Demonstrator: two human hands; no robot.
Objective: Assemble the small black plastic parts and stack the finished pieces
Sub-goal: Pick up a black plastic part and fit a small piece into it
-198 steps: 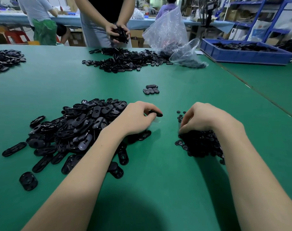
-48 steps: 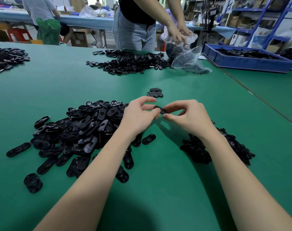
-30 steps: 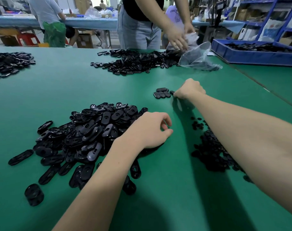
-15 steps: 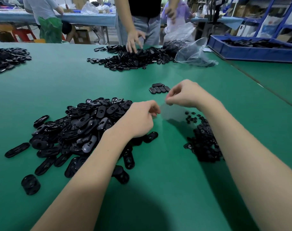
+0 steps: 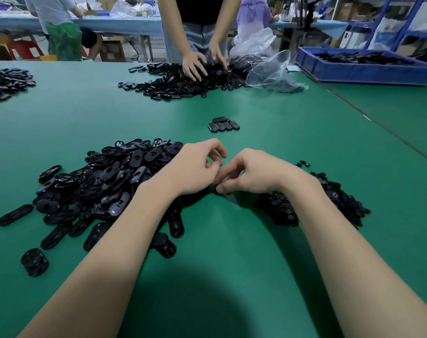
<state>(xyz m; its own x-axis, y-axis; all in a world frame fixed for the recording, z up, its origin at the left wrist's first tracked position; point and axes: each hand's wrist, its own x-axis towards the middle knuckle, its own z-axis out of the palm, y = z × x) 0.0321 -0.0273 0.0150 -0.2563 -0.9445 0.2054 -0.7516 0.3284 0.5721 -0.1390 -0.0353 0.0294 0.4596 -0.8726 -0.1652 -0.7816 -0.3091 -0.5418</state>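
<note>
While both hands are meeting low over the green surface point(image 5: 232, 252), the scene is reading as follows:

Left hand: the left hand point(image 5: 193, 170) is hovering just right of the big heap, its fingers point(image 5: 216, 148) curling inward; a sliver of a black part point(image 5: 213, 189) is showing beneath it where the two hands are touching; whether the left fingers are actually pinching that part I cannot tell.

Right hand: the right hand point(image 5: 253, 173) is sitting beside the left, knuckles up, thumb and forefinger pressing together at the black part's edge; the grip itself is mostly hidden by the hand.

Large oval parts: a loose heap of black oval shells point(image 5: 105, 181) is lying left of the hands, with strays trailing toward the near edge.

Small parts: a darker mound of small black pieces point(image 5: 334, 198) is lying right of the right wrist, partly covered by the forearm.

Finished pieces: a short row of assembled pieces point(image 5: 223, 124) is sitting farther out, well apart from both heaps; one is resting on top of the others.

Across the surface: another person's hands point(image 5: 195, 65) are spreading over a far pile of black parts point(image 5: 173, 85); a clear plastic bag point(image 5: 268, 67) is slumping beside it.

Far right: a blue tray point(image 5: 361, 71) is holding more black parts.

Far left: another pile point(image 5: 5, 84) is lying at the edge of view.
</note>
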